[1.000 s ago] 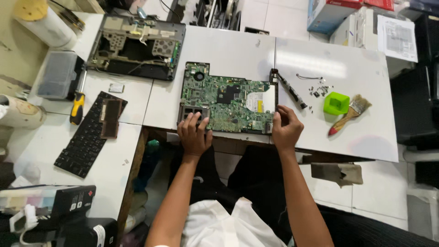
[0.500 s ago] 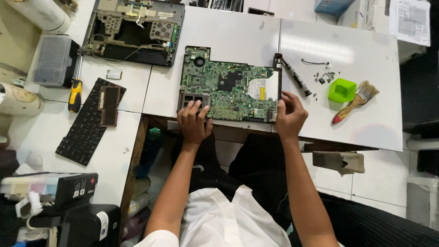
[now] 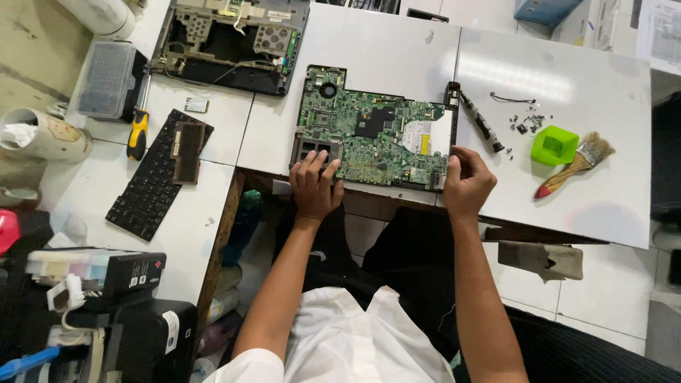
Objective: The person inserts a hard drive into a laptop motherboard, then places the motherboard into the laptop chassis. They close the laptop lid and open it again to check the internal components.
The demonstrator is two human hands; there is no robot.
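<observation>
Both hands barely shifted; left hand (image 3: 314, 186) flat on green motherboard (image 3: 372, 131) near edge, right hand (image 3: 464, 183) pinching its corner. I judge board freed from laptop chassis (image 3: 230, 42); loose screws (image 3: 526, 122) beyond right hand.

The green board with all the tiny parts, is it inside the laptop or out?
Out. The green circuit board lies bare on the white table, both hands on its near edge, while the empty laptop shell sits apart.

A black keyboard (image 3: 151, 183), green cup (image 3: 554, 145) and paintbrush (image 3: 576, 164) lie about.
</observation>
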